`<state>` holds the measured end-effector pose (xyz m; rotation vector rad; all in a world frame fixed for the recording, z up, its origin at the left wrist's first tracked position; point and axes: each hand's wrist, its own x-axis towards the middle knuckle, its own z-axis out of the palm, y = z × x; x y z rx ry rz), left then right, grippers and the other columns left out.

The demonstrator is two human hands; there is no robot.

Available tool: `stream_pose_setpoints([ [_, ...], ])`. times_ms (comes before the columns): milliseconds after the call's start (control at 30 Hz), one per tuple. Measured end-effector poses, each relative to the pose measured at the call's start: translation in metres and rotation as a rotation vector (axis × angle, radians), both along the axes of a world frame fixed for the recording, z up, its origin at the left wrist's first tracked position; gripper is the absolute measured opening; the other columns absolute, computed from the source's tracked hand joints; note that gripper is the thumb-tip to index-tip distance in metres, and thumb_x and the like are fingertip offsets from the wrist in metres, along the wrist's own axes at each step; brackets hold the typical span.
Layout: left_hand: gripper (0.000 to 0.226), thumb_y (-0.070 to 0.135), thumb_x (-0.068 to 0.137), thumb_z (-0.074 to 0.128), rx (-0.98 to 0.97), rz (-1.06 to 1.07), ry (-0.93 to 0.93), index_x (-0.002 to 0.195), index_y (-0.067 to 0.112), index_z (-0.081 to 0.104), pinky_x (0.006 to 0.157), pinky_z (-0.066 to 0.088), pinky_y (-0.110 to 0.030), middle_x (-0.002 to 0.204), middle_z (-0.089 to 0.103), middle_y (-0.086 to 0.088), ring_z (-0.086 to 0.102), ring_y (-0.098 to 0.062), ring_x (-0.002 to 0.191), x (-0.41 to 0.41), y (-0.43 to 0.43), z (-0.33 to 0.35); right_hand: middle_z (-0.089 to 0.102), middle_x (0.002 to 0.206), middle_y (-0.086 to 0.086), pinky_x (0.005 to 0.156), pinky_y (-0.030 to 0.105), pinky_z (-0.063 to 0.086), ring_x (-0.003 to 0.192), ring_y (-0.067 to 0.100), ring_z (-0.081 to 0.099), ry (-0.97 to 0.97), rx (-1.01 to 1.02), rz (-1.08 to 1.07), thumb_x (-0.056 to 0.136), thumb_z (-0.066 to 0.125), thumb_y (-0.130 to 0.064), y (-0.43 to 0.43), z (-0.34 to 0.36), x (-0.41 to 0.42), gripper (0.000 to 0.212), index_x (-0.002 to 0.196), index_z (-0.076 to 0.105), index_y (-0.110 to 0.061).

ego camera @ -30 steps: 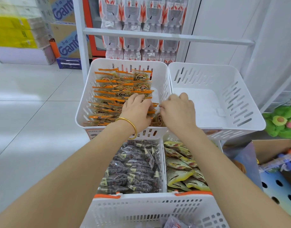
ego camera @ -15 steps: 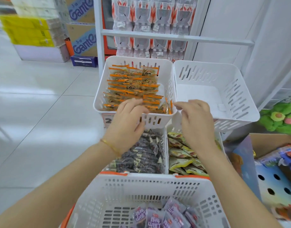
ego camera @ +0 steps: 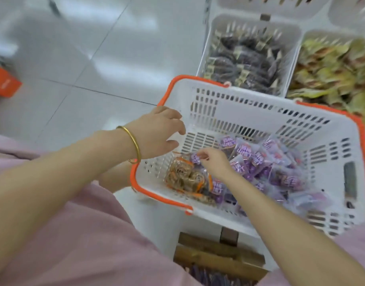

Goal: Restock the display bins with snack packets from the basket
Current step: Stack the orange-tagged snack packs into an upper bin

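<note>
You are looking into a white slotted basket (ego camera: 260, 112) that is showing an orange rim. Inside, packets with purple labels (ego camera: 280, 168) are carrying white lettering, while a few clear packets (ego camera: 181, 176) are showing brown contents and orange edges. You are wearing a gold bangle (ego camera: 134, 141) and a pale pink garment (ego camera: 84, 234). One white bin (ego camera: 256, 18) is showing dark purplish-black packets (ego camera: 247, 56) with tan labels, another white bin (ego camera: 322, 34) yellow-green packets (ego camera: 332, 71). The tiled floor (ego camera: 74, 48) is gleaming pale grey, and a box (ego camera: 4, 83) is showing bright orange.
</note>
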<state>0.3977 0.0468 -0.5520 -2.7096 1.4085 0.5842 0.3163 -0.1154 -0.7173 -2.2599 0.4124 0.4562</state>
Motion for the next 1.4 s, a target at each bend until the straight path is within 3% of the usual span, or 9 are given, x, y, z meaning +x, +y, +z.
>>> stream_pose_setpoints([
  [267, 0.039, 0.03, 0.094, 0.048, 0.018, -0.011, -0.048, 0.132, 0.025, 0.045, 0.111, 0.024, -0.036, 0.148, 0.028, -0.002, 0.017, -0.023, 0.137, 0.02, 0.004, -0.008, 0.045, 0.138, 0.01, 0.093, 0.046, 0.046, 0.12, 0.033, 0.049, 0.111, -0.205, 0.31, 0.087, 0.065, -0.014, 0.037, -0.076, 0.035, 0.058, 0.138, 0.038, -0.014],
  [433, 0.039, 0.032, 0.094, 0.046, 0.031, -0.015, -0.059, 0.133, 0.026, 0.044, 0.11, 0.027, -0.037, 0.147, 0.028, -0.001, 0.018, -0.022, 0.136, 0.024, 0.01, -0.011, 0.057, 0.108, 0.011, 0.073, 0.036, 0.046, 0.102, 0.03, 0.054, 0.1, -0.333, 0.279, 0.082, 0.071, -0.028, 0.039, -0.079, 0.031, 0.03, 0.1, 0.053, -0.012],
  [533, 0.039, 0.031, 0.094, 0.046, 0.043, -0.015, -0.029, 0.133, 0.025, 0.044, 0.109, 0.028, -0.037, 0.144, 0.032, -0.001, 0.022, -0.022, 0.134, 0.023, 0.006, -0.01, 0.056, 0.076, 0.001, 0.059, 0.032, 0.039, 0.081, 0.022, 0.055, -0.004, -0.135, 0.135, 0.079, 0.074, -0.026, 0.023, -0.046, 0.025, 0.022, 0.071, 0.058, -0.014],
  [633, 0.045, 0.03, 0.095, 0.047, 0.04, 0.026, 0.034, 0.137, 0.022, 0.037, 0.108, 0.028, -0.034, 0.142, 0.034, -0.002, 0.026, -0.023, 0.132, 0.023, -0.005, -0.005, 0.057, 0.075, 0.001, 0.066, 0.029, 0.046, 0.074, 0.015, 0.055, -0.066, 0.171, -0.106, 0.078, 0.076, -0.015, -0.011, 0.008, 0.02, 0.016, 0.086, 0.069, -0.003],
  [733, 0.062, 0.035, 0.092, 0.054, 0.008, 0.101, 0.136, 0.143, 0.017, 0.026, 0.106, 0.029, -0.033, 0.143, 0.034, -0.006, 0.032, -0.025, 0.131, 0.023, -0.024, 0.003, 0.064, 0.069, -0.005, 0.061, 0.021, 0.048, 0.063, 0.007, 0.06, -0.117, 0.538, -0.282, 0.08, 0.072, -0.006, -0.047, 0.063, 0.008, 0.008, 0.082, 0.068, -0.013],
  [900, 0.08, 0.033, 0.076, 0.075, -0.205, 0.193, 0.395, 0.14, 0.011, 0.031, 0.099, 0.04, -0.032, 0.134, 0.046, -0.008, 0.048, -0.022, 0.119, 0.015, -0.074, 0.017, 0.066, 0.072, -0.005, 0.066, 0.024, 0.054, 0.069, 0.01, 0.064, -0.345, 0.703, -0.34, 0.083, 0.064, 0.0, -0.077, 0.125, -0.003, 0.014, 0.082, 0.065, -0.014],
  [1100, 0.044, 0.026, 0.08, 0.072, -0.387, 0.132, 0.476, 0.111, 0.019, 0.042, 0.067, 0.045, -0.023, 0.092, 0.056, 0.004, 0.054, -0.009, 0.076, 0.027, -0.123, 0.042, 0.07, 0.102, 0.007, 0.07, 0.032, 0.057, 0.09, 0.025, 0.067, -0.341, 0.689, -0.222, 0.076, 0.072, -0.017, -0.133, 0.183, -0.006, 0.04, 0.114, 0.061, -0.019],
  [1233, 0.032, 0.024, 0.081, 0.071, -0.451, 0.048, 0.544, 0.105, 0.02, 0.049, 0.082, 0.051, -0.045, 0.099, 0.062, -0.006, 0.061, -0.027, 0.091, 0.042, -0.154, 0.063, 0.069, 0.096, 0.006, 0.066, 0.031, 0.056, 0.083, 0.019, 0.067, -0.28, 0.509, -0.101, 0.078, 0.075, -0.02, -0.168, 0.226, 0.005, 0.037, 0.112, 0.06, -0.013],
  [1400, 0.05, 0.03, 0.079, 0.072, -0.584, 0.013, 0.394, 0.122, 0.019, 0.05, 0.091, 0.046, -0.027, 0.112, 0.057, 0.005, 0.057, -0.013, 0.106, 0.079, -0.209, 0.113, 0.061, 0.077, 0.001, 0.054, 0.031, 0.05, 0.068, 0.016, 0.06, -0.429, 0.296, -0.189, 0.079, 0.074, -0.016, -0.207, 0.286, 0.034, 0.024, 0.097, 0.058, -0.016],
])
